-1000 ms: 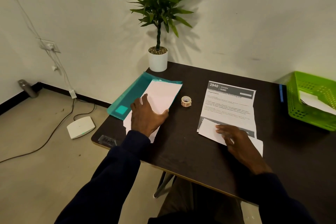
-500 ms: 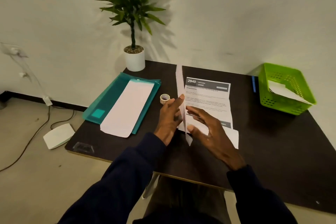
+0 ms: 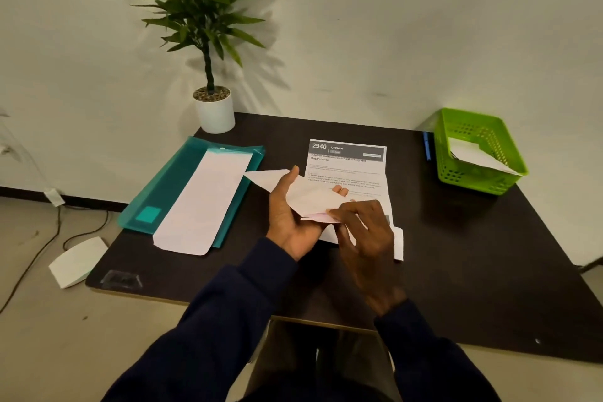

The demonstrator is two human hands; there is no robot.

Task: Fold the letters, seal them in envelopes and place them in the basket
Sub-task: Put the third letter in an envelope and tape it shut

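Observation:
A white envelope is held above the table in my left hand, flap end pointing left. My right hand pinches the envelope's near right edge with thumb and fingers. Under both hands lies a printed letter headed "2940 KITCHEN", its lower part folded. More white envelopes lie on a teal folder to the left. The green basket stands at the back right with a sealed white envelope in it.
A potted plant stands at the table's back left corner. A blue pen lies beside the basket. The dark table's near edge is close to my arms. A white device and cables lie on the floor at left.
My left hand took an envelope from the pile on the folder and brought it over the letter. It first stood on edge, now lies flatter, and my right hand has pinched it.

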